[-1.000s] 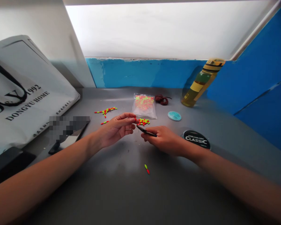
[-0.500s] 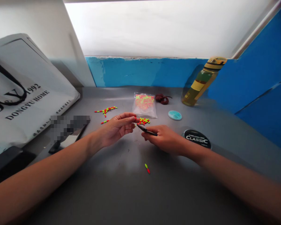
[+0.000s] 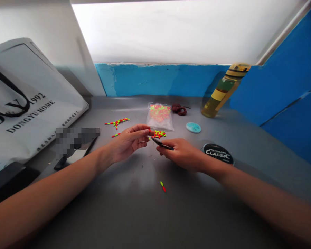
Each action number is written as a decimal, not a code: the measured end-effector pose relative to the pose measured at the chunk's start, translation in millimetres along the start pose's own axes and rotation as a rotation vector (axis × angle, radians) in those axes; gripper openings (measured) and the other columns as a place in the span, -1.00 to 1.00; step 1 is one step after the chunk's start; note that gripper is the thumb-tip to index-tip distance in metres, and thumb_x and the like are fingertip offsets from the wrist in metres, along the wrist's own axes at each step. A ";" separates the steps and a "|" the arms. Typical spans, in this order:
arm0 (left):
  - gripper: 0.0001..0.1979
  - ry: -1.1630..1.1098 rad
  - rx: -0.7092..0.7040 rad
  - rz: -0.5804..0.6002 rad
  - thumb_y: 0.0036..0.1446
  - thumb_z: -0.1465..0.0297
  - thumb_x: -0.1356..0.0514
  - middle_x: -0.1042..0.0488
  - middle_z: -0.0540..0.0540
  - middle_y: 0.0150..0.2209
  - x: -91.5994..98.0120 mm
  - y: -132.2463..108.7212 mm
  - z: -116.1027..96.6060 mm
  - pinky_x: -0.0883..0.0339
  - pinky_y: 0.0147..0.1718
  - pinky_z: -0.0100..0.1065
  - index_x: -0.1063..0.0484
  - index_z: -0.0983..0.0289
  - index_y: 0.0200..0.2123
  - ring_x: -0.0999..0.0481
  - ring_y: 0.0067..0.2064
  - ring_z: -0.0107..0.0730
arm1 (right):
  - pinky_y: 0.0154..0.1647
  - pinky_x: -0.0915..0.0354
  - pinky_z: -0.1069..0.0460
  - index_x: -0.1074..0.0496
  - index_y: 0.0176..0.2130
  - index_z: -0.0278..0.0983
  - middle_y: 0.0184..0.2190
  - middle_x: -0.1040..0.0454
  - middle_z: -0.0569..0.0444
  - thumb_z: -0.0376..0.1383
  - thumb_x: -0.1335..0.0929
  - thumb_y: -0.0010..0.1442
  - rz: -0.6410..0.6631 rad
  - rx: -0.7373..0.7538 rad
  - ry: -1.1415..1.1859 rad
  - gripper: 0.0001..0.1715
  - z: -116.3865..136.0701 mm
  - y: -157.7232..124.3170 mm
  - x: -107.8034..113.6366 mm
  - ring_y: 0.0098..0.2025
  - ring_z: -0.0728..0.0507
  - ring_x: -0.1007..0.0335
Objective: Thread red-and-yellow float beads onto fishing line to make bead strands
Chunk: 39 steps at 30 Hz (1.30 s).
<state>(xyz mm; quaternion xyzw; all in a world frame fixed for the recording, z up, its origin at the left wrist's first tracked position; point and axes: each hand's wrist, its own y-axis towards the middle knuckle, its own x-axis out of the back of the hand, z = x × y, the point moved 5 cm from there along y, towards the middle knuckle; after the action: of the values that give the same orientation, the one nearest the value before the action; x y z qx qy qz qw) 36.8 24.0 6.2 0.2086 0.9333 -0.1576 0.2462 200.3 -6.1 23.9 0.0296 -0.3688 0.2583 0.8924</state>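
Note:
My left hand (image 3: 131, 142) is pinched, with a small red bit showing at its thumb and fingertip; the rest of the held piece is too small to make out. Black-handled pliers or cutters (image 3: 162, 144) are gripped in my right hand (image 3: 182, 154), their tip close to the left fingertips. Just behind the fingertips lies a pile of red and yellow-green beads (image 3: 160, 134). A clear bag of such beads (image 3: 159, 116) is farther back. Joined beads (image 3: 118, 122) lie to the left, and a two-coloured piece (image 3: 163, 186) rests in front of my hands.
A black round "CLASSIC" spool (image 3: 218, 154) sits beside my right forearm. Behind it are a turquoise disc (image 3: 193, 127), dark red cord (image 3: 180, 109) and a yellowish bottle (image 3: 220, 91). At left stand a white bag (image 3: 28, 93) and a partly blurred dark device (image 3: 79, 148).

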 end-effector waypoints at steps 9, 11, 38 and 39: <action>-0.84 0.011 0.003 -0.015 0.05 0.48 -0.41 -0.59 0.02 -0.27 1.7 0.5 0.6 -0.34 -0.27 -0.45 -0.56 0.27 -0.26 -0.50 -0.33 -0.55 | -0.41 0.00 0.01 -0.33 -0.43 -0.27 -0.52 -0.29 0.15 -0.10 -0.24 0.31 0.007 0.017 0.000 -0.63 -0.4 0.5 0.0 -0.43 -0.04 -0.15; -0.85 0.014 0.007 -0.018 0.06 0.48 -0.40 -0.60 0.03 -0.28 2.4 0.2 1.0 -0.33 -0.26 -0.44 -0.56 0.27 -0.26 -0.50 -0.33 -0.54 | -0.40 0.00 0.01 -0.32 -0.44 -0.27 -0.52 -0.29 0.14 -0.11 -0.25 0.31 0.008 0.010 -0.002 -0.63 -0.4 0.7 -0.2 -0.43 -0.05 -0.15; -0.88 0.162 -0.046 0.123 0.16 0.34 -0.35 -0.58 0.06 -0.28 -4.1 -1.4 9.6 -0.29 -0.26 -0.41 -0.59 0.29 -0.28 -0.52 -0.25 -0.46 | -0.40 0.00 0.02 -0.35 -0.41 -0.28 -0.48 -0.34 0.14 -0.09 -0.23 0.32 -0.014 0.037 -0.012 -0.62 -1.8 -0.9 -0.7 -0.41 -0.04 -0.17; -0.89 0.170 -0.044 0.134 0.17 0.35 -0.35 -0.58 0.07 -0.27 -4.1 -1.7 9.4 -0.29 -0.26 -0.41 -0.60 0.29 -0.28 -0.53 -0.24 -0.45 | -0.40 -0.01 0.02 -0.35 -0.41 -0.27 -0.48 -0.33 0.15 -0.09 -0.23 0.32 -0.018 0.045 -0.010 -0.62 -2.4 -1.2 -0.8 -0.41 -0.04 -0.17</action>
<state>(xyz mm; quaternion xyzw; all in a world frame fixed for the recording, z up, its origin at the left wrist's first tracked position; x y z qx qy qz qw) 43.0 17.5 0.9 0.2777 0.9380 -0.1019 0.1807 202.0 -7.0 21.8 0.0542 -0.3670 0.2582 0.8920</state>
